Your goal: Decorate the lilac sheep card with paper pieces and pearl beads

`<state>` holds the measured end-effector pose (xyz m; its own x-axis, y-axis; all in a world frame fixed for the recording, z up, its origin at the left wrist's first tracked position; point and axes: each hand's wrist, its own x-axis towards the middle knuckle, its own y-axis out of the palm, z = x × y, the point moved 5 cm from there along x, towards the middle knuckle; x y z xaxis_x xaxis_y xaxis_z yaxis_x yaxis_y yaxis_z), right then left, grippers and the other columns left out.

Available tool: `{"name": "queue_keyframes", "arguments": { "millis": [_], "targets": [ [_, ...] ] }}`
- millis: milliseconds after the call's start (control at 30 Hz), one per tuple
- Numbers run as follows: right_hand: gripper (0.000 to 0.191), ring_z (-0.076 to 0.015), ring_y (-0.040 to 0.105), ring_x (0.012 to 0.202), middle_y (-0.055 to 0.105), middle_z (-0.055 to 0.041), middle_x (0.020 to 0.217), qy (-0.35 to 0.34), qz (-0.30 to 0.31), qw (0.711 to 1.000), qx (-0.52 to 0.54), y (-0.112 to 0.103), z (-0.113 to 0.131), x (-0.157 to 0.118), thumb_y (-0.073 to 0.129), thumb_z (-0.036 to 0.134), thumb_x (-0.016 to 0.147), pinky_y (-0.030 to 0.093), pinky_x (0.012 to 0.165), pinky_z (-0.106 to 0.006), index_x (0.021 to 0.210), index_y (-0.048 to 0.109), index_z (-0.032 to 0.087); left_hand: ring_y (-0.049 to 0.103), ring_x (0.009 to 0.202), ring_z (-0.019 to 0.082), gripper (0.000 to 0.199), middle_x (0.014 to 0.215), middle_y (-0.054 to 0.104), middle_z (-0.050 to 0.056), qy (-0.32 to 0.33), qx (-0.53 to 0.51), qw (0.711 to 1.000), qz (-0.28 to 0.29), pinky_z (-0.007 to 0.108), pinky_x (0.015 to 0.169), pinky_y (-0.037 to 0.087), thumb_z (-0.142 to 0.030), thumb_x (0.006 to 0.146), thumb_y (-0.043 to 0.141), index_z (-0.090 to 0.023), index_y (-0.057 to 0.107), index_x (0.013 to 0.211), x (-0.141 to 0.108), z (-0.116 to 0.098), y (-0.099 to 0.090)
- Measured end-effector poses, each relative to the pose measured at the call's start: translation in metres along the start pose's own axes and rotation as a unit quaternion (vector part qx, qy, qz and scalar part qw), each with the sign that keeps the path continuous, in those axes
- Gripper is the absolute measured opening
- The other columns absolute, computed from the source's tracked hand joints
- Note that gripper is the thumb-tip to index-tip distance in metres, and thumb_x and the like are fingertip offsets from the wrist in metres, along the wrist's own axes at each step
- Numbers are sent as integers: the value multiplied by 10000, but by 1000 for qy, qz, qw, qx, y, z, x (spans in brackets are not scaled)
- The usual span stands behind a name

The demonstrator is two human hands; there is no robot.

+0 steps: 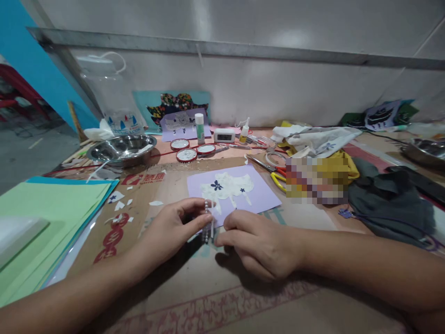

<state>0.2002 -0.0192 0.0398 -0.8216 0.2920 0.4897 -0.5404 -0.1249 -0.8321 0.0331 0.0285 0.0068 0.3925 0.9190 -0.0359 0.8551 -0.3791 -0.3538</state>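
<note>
Between the thumb and fingers of my left hand (pixel 179 220) is a strand of small pearl-like beads (pixel 206 205), hanging upright with a narrow pale strip beside it. Just right of the strand's lower end, my right hand (pixel 262 243) is closed with thumb and index finger together; whatever it pinches is hidden or too small to name. Beyond both hands lies a lilac card (pixel 262 195). On the card is a white sheep-like cutout (pixel 231 183) with dark blue flowers and pale legs. My left fingers overlap the card's near edge.
Cardboard (pixel 167 287) covers the work surface. Left are green paper sheets (pixel 21 199), a steel bowl (pixel 121 150) and a clear jug (pixel 107 93). Behind stand a glue stick (pixel 200 128), red-rimmed dishes (pixel 187 155) and a small glue bottle (pixel 244 131). Scissors (pixel 277 178) and cloth (pixel 385 204) lie right.
</note>
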Motion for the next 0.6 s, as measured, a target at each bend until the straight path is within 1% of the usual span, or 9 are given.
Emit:
{"name": "queue_keyframes", "arguments": {
  "millis": [33, 100, 200, 300, 333, 400, 500, 533, 600],
  "targets": [
    [240, -183, 532, 818, 588, -124, 934, 14, -20, 1000, 16, -2, -3, -1, 434, 95, 910, 488, 698, -265, 1100, 580, 88, 673, 838, 206, 269, 912, 749, 52, 1, 1, 1000, 2, 320, 768, 524, -420, 840, 661, -187, 720, 963, -1, -2, 0],
    [258, -166, 530, 795, 591, -91, 927, 56, -57, 996, 42, -4, -12, -5, 425, 77, 947, 476, 689, -251, 1161, 560, 129, 661, 795, 199, 251, 852, 741, 48, 3, 6, 1000, 7, 308, 738, 514, -425, 851, 646, -185, 722, 856, -2, -4, 0],
    [259, -135, 510, 678, 580, -11, 828, 145, -98, 981, 83, -2, -26, -12, 380, 125, 1020, 441, 651, -245, 1216, 531, 202, 614, 698, 172, 280, 747, 700, 28, 3, 20, 1000, 9, 284, 659, 480, -441, 860, 634, -180, 703, 786, -3, -7, 0],
    [219, -121, 467, 590, 536, 37, 745, 232, -111, 960, 110, 1, -35, -17, 384, 229, 1054, 402, 595, -244, 1251, 481, 222, 575, 660, 150, 287, 713, 660, 12, -8, 20, 1000, 9, 265, 627, 454, -439, 861, 629, -174, 662, 755, -3, -7, 1],
    [209, -126, 476, 605, 533, 34, 750, 245, -111, 956, 114, 1, -35, -17, 393, 256, 1053, 403, 597, -250, 1241, 477, 216, 569, 658, 146, 286, 712, 651, 8, -11, 16, 1000, 10, 260, 624, 449, -437, 861, 627, -173, 651, 754, -4, -6, 1],
    [192, -148, 524, 706, 549, -1, 812, 237, -107, 959, 115, -1, -32, -14, 382, 270, 1049, 436, 662, -277, 1161, 520, 200, 562, 657, 142, 290, 707, 638, 2, -13, 13, 1000, 18, 254, 620, 442, -442, 870, 617, -174, 641, 763, -5, -6, 2],
    [283, -171, 551, 860, 548, -54, 918, 211, -125, 963, 112, -7, -30, -8, 325, 219, 1042, 459, 785, -320, 1027, 605, 180, 558, 655, 144, 327, 699, 637, 5, -7, 15, 999, 33, 257, 619, 439, -467, 899, 585, -173, 647, 770, -5, -8, 2],
    [294, -171, 551, 869, 544, -56, 918, 215, -138, 960, 112, -9, -32, -7, 332, 215, 1040, 457, 791, -322, 1013, 622, 177, 556, 652, 144, 340, 693, 636, 5, -5, 18, 999, 34, 257, 618, 438, -473, 905, 576, -173, 649, 765, -5, -9, 3],
    [241, -162, 548, 824, 552, -43, 888, 254, -153, 947, 125, -9, -40, -7, 415, 255, 1026, 449, 747, -306, 1024, 643, 177, 549, 641, 141, 340, 686, 635, 2, -6, 26, 999, 29, 254, 608, 429, -475, 904, 578, -172, 655, 770, -3, -11, 3]
  ]
}}
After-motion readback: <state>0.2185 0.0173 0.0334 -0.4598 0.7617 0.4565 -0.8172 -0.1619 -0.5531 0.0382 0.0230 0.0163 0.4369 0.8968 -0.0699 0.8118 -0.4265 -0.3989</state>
